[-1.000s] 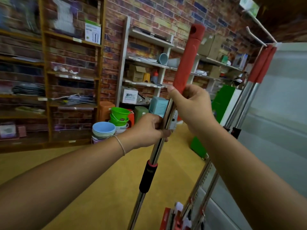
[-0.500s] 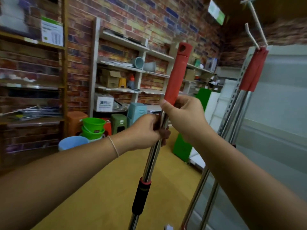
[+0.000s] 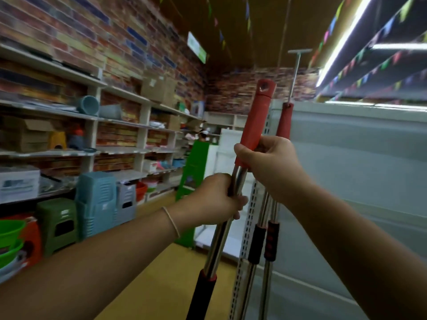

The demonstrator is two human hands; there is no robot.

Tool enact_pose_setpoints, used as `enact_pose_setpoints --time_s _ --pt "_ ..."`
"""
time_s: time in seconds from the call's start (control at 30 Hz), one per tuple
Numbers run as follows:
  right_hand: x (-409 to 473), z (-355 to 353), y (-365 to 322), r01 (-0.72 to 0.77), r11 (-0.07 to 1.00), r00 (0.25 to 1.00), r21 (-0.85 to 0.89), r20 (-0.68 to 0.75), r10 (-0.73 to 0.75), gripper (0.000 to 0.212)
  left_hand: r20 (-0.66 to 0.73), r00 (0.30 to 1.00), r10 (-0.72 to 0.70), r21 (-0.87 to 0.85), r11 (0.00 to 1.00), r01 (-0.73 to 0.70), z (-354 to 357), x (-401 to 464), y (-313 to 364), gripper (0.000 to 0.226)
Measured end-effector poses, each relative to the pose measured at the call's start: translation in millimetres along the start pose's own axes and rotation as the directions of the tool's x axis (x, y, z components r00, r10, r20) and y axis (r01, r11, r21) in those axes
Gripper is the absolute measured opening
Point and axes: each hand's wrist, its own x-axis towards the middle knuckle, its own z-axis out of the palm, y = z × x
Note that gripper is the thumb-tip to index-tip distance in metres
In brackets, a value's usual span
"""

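Note:
I hold a steel mop pole [image 3: 219, 241] nearly upright in front of me. It has a red plastic handle [image 3: 255, 121] with a hanging hole at the top and a black-and-red collar [image 3: 202, 294] lower down. My left hand [image 3: 212, 199] grips the bare steel shaft just below the red handle. My right hand [image 3: 268, 162] grips the lower end of the red handle. Two more poles of the same kind [image 3: 268, 241] hang from a white hook [image 3: 295, 70] on the grey display panel, right behind my right hand.
A grey display panel [image 3: 360, 162] with a slotted upright [image 3: 246, 232] fills the right side. Shelves [image 3: 97, 118] with boxes and plastic ware line the brick wall on the left. Stacked plastic stools [image 3: 97, 202] and green basins [image 3: 11, 232] stand on the yellow floor [image 3: 161, 282].
My view has swung up and to the right, so the ceiling and hook now show. The held pole has moved closer to the hanging poles. Both hands keep their grip.

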Motion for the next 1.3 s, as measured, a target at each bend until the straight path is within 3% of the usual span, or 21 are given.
enact_pose_setpoints --time_s 0.13,0.33,0.87,1.3 --pt "17 -10 -4 0.004 0.993 0.992 -0.115 -0.124 -0.018 0.016 0.023 0.998 0.05 0.085 0.995 -0.052 1 27 13 0.007" --pt "35 -22 -7 -0.019 0.991 0.979 -0.131 -0.203 -0.008 0.013 0.022 0.984 0.175 0.241 0.955 -0.175 4 49 29 0.013" --pt "59 -33 5 -0.047 0.986 0.976 -0.159 -0.218 0.012 0.019 0.05 0.98 0.195 0.17 0.965 -0.201 20 78 25 0.013" --pt "80 -41 38 -0.088 0.969 0.974 -0.23 -0.222 0.036 0.014 0.099 0.989 0.11 0.049 0.992 -0.115 39 103 11 0.009"
